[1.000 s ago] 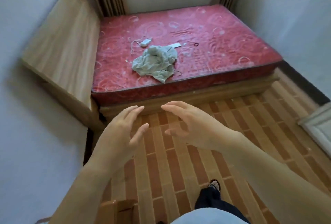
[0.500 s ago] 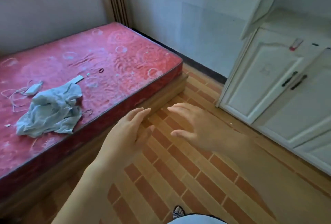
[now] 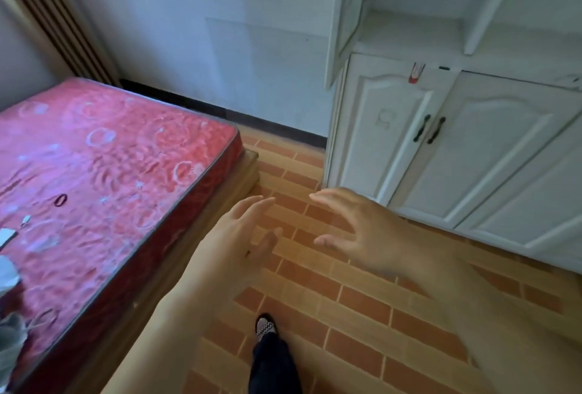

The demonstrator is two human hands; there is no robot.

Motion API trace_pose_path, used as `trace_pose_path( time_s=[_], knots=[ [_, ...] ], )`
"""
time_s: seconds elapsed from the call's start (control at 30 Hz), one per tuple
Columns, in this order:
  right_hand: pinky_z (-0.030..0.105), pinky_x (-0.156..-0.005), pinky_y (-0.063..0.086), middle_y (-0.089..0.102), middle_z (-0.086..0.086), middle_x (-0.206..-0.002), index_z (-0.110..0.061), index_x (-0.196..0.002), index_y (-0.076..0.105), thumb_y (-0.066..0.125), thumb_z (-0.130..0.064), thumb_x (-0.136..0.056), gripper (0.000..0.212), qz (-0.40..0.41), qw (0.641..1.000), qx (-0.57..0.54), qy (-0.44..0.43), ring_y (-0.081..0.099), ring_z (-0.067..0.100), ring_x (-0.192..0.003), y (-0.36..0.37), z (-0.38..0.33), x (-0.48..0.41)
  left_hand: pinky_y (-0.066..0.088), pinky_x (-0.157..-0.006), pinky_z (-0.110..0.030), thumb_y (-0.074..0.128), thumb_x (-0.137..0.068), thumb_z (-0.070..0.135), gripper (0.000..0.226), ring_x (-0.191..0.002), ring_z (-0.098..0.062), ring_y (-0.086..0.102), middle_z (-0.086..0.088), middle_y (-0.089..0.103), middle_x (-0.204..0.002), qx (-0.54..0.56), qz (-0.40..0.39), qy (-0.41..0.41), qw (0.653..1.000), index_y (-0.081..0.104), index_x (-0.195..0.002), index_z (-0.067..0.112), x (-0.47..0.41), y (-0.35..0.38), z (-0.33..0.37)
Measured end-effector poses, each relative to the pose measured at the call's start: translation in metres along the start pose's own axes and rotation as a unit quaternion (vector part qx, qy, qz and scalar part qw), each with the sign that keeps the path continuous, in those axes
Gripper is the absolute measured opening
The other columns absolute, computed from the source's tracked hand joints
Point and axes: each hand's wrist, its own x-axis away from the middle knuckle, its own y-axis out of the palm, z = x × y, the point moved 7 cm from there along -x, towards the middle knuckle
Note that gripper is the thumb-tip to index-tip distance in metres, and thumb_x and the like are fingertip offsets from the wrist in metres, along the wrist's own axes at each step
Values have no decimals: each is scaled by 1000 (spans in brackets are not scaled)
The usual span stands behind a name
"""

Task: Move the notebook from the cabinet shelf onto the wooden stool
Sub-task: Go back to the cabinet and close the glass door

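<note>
A white cabinet (image 3: 466, 147) stands at the right, with shut lower doors and an open shelf (image 3: 409, 31) above them. I see no notebook on the visible part of that shelf, and no wooden stool is in view. My left hand (image 3: 239, 236) and my right hand (image 3: 359, 233) float side by side over the brick-patterned floor, fingers spread, palms facing each other, both holding nothing. The right hand is blurred and sits a little below the cabinet's left lower door.
A bed with a red patterned mattress (image 3: 94, 173) fills the left. An upper cabinet door (image 3: 345, 15) hangs open at the cabinet's left edge. A small red tag (image 3: 416, 73) hangs off the shelf edge. My foot (image 3: 266, 326) is on the floor (image 3: 346, 315) below the hands.
The view has swung right, from facing the bed to facing the white cabinet. Both hands stay raised, open and empty.
</note>
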Motion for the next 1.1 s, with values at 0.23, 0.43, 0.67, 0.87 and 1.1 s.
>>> trace_pose_path(
  time_s=[0.23, 0.43, 0.67, 0.87, 1.1],
  knots=[
    [21, -105, 21, 29, -15, -147, -34, -140, 29, 57, -45, -85, 63, 62, 997, -7, 37, 28, 4, -132, -62, 14, -112, 43, -98, -36, 41, -91, 45, 50, -127, -12, 41, 9, 37, -144, 1, -6, 74, 997, 36, -138, 29, -135, -31, -31],
    [15, -100, 19, 29, -14, -147, -30, -141, 29, 56, -42, -87, 61, 136, 988, 18, 69, 29, 4, -131, -123, 30, -177, 46, -90, -38, 38, -87, 48, 55, -81, -4, 57, 5, 36, -145, 19, -12, 124, 992, 37, -137, 27, -236, -74, -33],
    [15, -98, 19, 29, -14, -147, -32, -139, 29, 55, -47, -85, 61, 233, 968, 46, 85, 28, 2, -130, -197, 46, -222, 38, -98, -32, 44, -90, 44, 52, -125, -15, 43, 6, 35, -146, 9, 2, 193, 981, 34, -139, 29, -332, -102, -12],
    [14, -101, 19, 29, -10, -148, -28, -138, 33, 57, -43, -85, 61, 346, 933, 66, 71, 27, 4, -132, -260, 68, -251, 42, -87, -31, 40, -90, 47, 52, -78, -7, 56, 10, 35, -145, 3, 31, 239, 971, 32, -139, 31, -408, -130, 16],
    [7, -98, 24, 30, -9, -146, -26, -139, 30, 57, -43, -83, 64, 413, 906, 71, 66, 27, -3, -127, -307, 106, -279, 28, -96, -17, 32, -89, 49, 55, -126, -8, 38, 7, 38, -144, 57, 79, 301, 948, 33, -140, 28, -502, -149, 47]
  ],
)
